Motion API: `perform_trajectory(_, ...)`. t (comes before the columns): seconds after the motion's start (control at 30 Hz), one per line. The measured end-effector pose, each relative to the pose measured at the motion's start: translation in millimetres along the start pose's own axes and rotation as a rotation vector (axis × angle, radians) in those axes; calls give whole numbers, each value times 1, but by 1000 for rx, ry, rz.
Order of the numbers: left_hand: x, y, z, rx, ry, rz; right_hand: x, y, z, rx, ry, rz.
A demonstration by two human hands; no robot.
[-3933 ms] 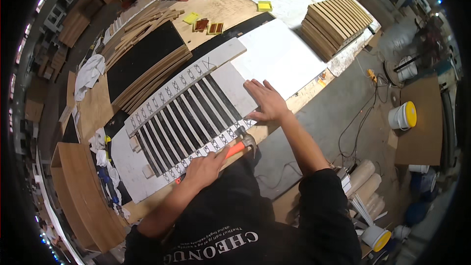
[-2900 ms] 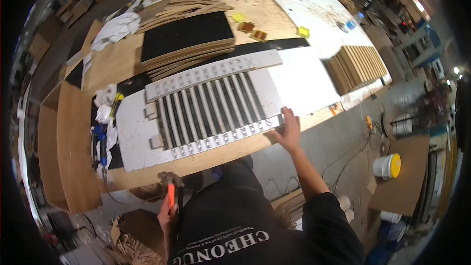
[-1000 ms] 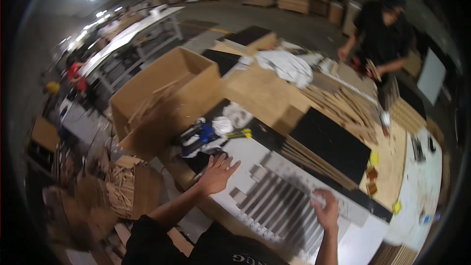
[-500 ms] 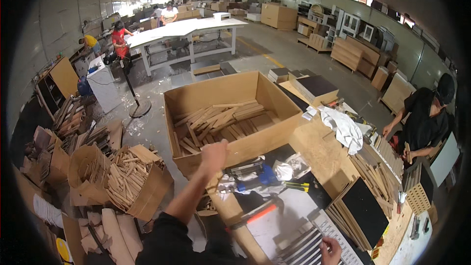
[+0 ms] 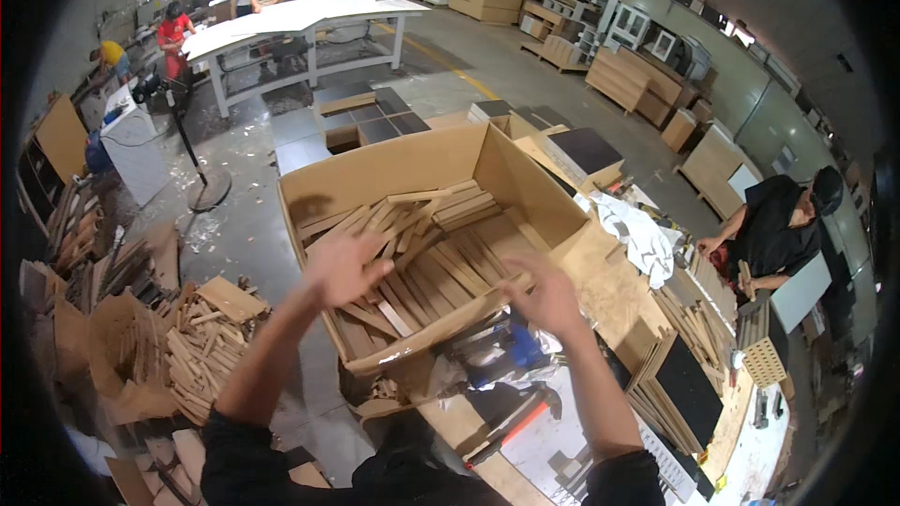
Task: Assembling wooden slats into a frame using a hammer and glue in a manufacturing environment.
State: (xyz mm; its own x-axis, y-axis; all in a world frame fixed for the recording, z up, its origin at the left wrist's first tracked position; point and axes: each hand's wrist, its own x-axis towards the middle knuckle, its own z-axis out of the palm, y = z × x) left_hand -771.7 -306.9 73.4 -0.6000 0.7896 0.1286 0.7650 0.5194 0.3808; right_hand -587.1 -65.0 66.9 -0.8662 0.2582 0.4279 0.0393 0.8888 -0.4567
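Observation:
A large open cardboard box [image 5: 394, 165] stands in front of me, with many thin wooden strips [image 5: 459, 262] lying loose inside it. My left hand [image 5: 345, 268] is over the box's left part, its fingers spread and nothing visible in them. Near the box's right front rim is my right hand [image 5: 546, 298], thumb and fingers apart, also holding nothing I can see. Whether either hand touches the cardboard is hard to tell. Below the right hand, on the bench, lies a blue and black tool [image 5: 525, 349], partly hidden. A hammer [image 5: 518, 424] with an orange handle lies closer to me.
Boxes of scrap wood [image 5: 211, 342] stand on the floor at left. Dark-faced boards [image 5: 689, 392] and a white cloth [image 5: 637, 236] are on the bench at right, where a co-worker [image 5: 778, 230] holds wood pieces. A long white table [image 5: 300, 19] stands farther back.
My left hand has gone from the box's near rim to above its inside. My right hand has left the slotted grey part on the bench and risen to the box. The view has shifted.

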Motion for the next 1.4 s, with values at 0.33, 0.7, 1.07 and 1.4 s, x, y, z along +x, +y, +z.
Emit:
perform_trajectory(0.33,18,-78,42,294,-124,-237,117,135,-3,-89,-314,527)
perform_trajectory(0.7,30,-72,37,-151,345,-139,173,245,116,-580,-873,794)
perform_trajectory(1.07,20,-80,40,-341,345,-37,187,255,174,-217,-1125,410)
perform_trajectory(1.4,26,-77,62,-389,558,-86,181,111,234,-177,-1244,-177)
